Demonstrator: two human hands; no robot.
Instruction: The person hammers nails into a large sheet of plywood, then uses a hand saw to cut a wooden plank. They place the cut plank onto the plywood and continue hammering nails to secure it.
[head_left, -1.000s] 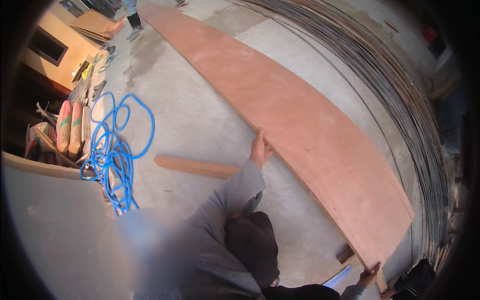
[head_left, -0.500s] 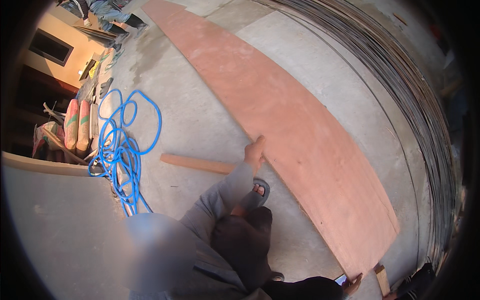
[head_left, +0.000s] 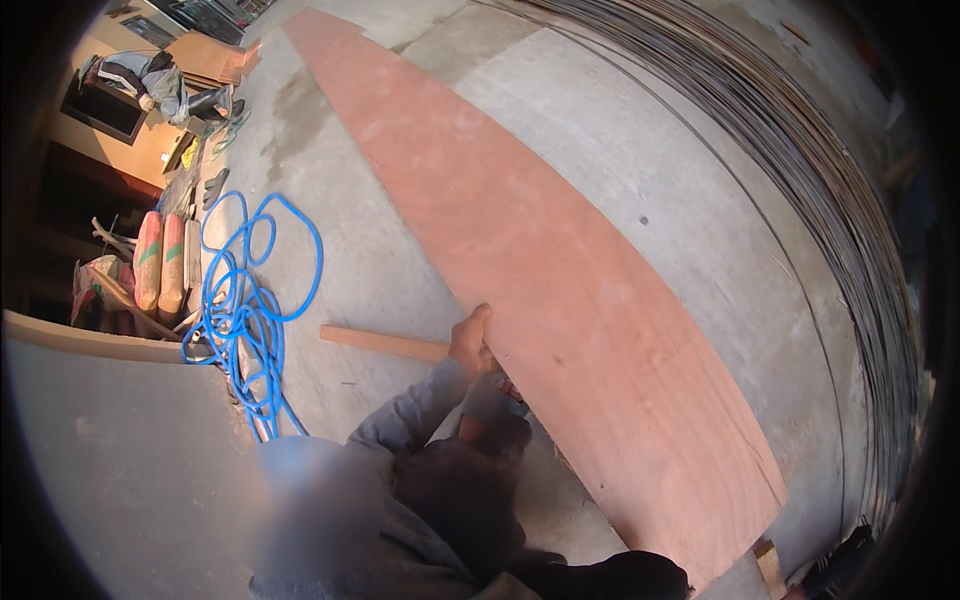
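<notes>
The board (head_left: 560,300) has shifted since 1 second ago: its near end now lies farther from the lower edge of the view, and more of its length shows, so the board is being repositioned on the floor (head_left: 700,180). The left hand (head_left: 470,338) is closed on the board's left edge, fingers curled over it. The right hand is out of view. A batten (head_left: 385,343) lies left of the board; a blue hose (head_left: 245,310) lies farther left.
</notes>
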